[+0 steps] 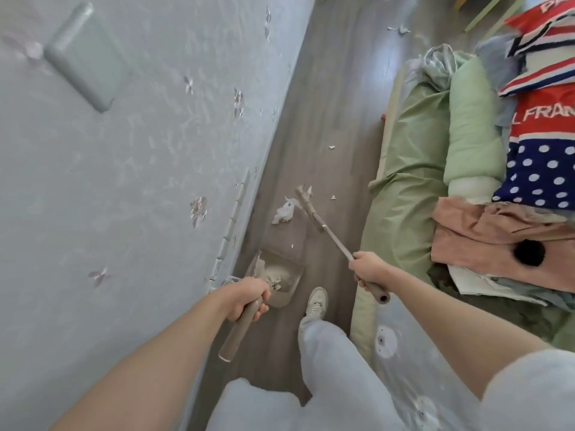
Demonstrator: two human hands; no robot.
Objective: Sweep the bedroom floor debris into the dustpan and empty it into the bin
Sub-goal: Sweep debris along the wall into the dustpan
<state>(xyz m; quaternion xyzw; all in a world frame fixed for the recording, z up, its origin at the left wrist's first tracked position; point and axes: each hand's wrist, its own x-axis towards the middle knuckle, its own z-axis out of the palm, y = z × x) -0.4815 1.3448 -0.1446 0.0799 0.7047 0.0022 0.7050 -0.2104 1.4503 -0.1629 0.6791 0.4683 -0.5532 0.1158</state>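
Note:
My left hand [247,298] grips the beige handle of a long-handled dustpan [281,273] that stands on the grey wood floor beside the wall, with paper scraps inside it. My right hand [370,270] holds the beige broom [311,209] by its handle; the broom head rests on the floor ahead of the pan. A crumpled white paper wad [283,212] lies just left of the broom head. Small white scraps [332,147] dot the floor farther on, and a larger cluster of scraps [399,28] lies at the far end.
A pale blue wallpapered wall [124,181] runs along the left. A bed with green bedding [413,157] and piled clothes [535,144] borders the right, leaving a narrow floor strip. My foot in a white shoe [316,303] stands right of the dustpan.

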